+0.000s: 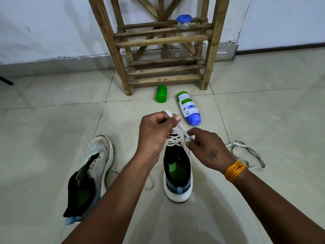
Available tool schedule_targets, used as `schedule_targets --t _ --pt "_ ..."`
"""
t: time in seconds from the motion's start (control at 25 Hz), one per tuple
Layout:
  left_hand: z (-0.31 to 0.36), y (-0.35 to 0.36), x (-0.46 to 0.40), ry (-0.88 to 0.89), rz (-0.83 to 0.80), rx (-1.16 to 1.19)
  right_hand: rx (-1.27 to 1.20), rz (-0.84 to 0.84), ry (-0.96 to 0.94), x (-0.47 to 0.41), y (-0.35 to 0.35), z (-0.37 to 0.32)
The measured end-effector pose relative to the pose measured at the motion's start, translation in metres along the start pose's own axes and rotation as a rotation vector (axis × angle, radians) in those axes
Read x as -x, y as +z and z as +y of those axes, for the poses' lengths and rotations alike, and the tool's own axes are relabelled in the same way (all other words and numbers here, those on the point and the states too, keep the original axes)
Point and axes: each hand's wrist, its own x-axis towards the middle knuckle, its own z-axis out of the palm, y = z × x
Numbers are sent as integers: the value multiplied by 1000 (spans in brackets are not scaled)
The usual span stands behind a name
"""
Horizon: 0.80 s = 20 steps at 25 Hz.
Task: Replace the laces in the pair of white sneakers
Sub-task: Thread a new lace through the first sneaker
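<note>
I am partway through lacing the right-hand sneaker (177, 173), which stands upright on the floor (52, 129) with its heel toward me. A few crossings of white lace (182, 132) already run over its front eyelets, while the eyelets nearer the tongue opening look unthreaded. My left hand (154, 131) is curled around one length of that lace, thumb pressed on it, and lifts it up and away from the shoe. My right hand (209, 147) pinches the same lace lower down, just beside the right row of eyelets; I cannot tell whether the tip is already through a hole, since my fingers hide it.

The other sneaker (91, 175) lies tilted on its side to the left, well apart, with no lace in its eyelets that I can see. A loose lace (246, 155) lies in loops on the floor behind my right wrist. I cannot say whether it is an old one or the spare.

Beyond the shoes, a green bottle (161, 94) and a blue-capped bottle (188, 108) lie on their sides near a wooden rack (158, 41), which carries a small jar (184, 22).

I judge the next move to be drawing the lace snug, then guiding its tip across into the next open eyelet on the far side, keeping it flat so it does not twist.
</note>
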Motion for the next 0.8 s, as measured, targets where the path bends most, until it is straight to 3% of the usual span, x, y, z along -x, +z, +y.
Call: schedule_targets --t 0.08,0.16,0.36,0.56,0.8 --pt "-2 4 6 5 -29 1 -412 -56 -23 1 -3 -18" --pt "-2 4 9 -15 -25 48 -572 -52 -27 4 -6 -30" --pt "1 -8 4 -26 55 98 -35 66 21 8 2 5" --pt "-3 -2 13 -21 4 111 -413 68 -167 6 7 -37" --pt "0 -11 8 6 64 115 -214 135 -9 3 15 -10"
